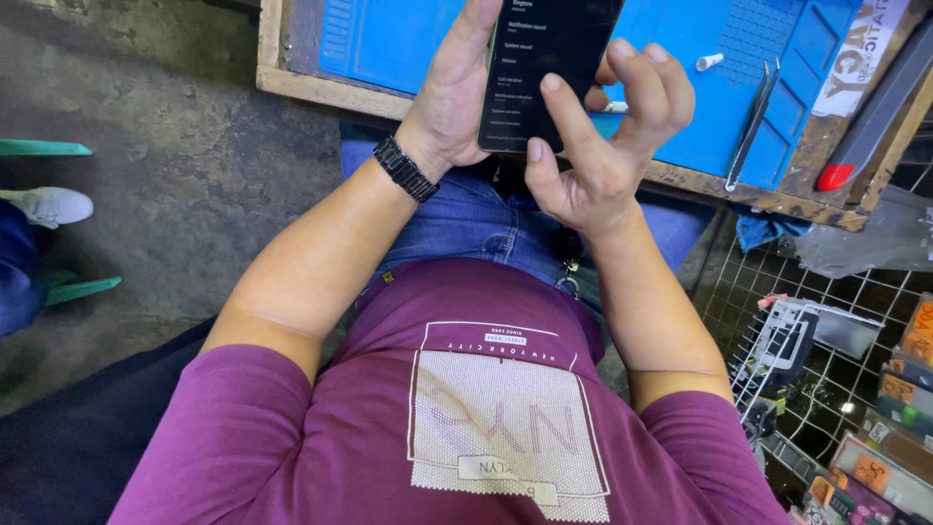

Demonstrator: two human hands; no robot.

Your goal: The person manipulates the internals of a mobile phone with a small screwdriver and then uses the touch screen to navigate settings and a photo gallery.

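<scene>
— Where is the smartphone (549, 68)?

— Held up over the near edge of the blue work mat (408, 39), screen lit with a dark list of settings, above the person's lap.

— Which hand carries it?

— The left hand (457, 92) is wrapped round the phone's left side, fingers curled behind it and thumb along its edge. A black wristband (406, 168) sits on that wrist, just below the phone.

— And the other?

— The right hand (607, 131) is loosely spread at the phone's right; its forefinger tip touches the screen, the other fingers lifted and apart.

— What lies around the phone?

— To its right, on the mat, a pair of tweezers (753, 126) and a small white cap (709, 61). Further right, a red-tipped tool (875, 117) on the wooden bench (321, 87). Below and right of the phone, a wire rack (826, 340) with packaged goods.
</scene>
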